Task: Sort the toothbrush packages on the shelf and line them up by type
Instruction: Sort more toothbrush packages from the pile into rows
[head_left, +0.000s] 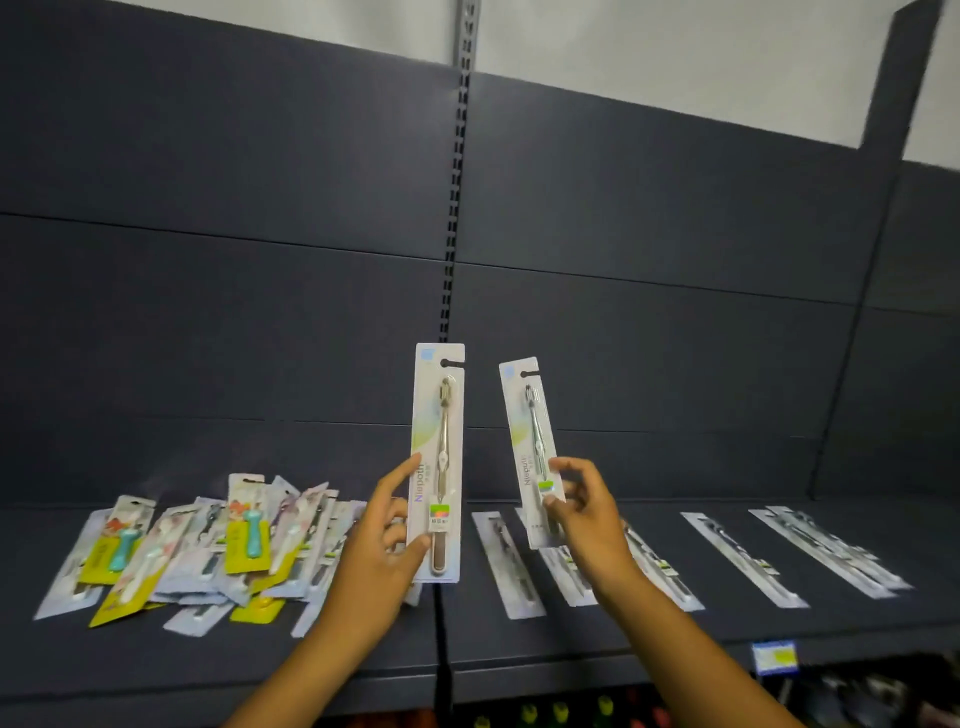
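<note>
My left hand (382, 540) holds a tall white toothbrush package (439, 441) upright above the shelf, thumb on its lower front. My right hand (584, 506) pinches the lower part of a second, similar white package (529, 431), tilted slightly left. A jumbled pile of mixed packages (208, 551), some yellow with teal brushes, lies on the left part of the dark shelf (363, 654). On the right, several white packages (743, 558) lie flat, side by side in a row.
A dark back panel with a slotted upright (457, 208) rises behind the shelf. A blue and yellow price tag (774, 657) sits on the shelf's front edge at the right. Goods on a lower shelf (561, 714) show beneath.
</note>
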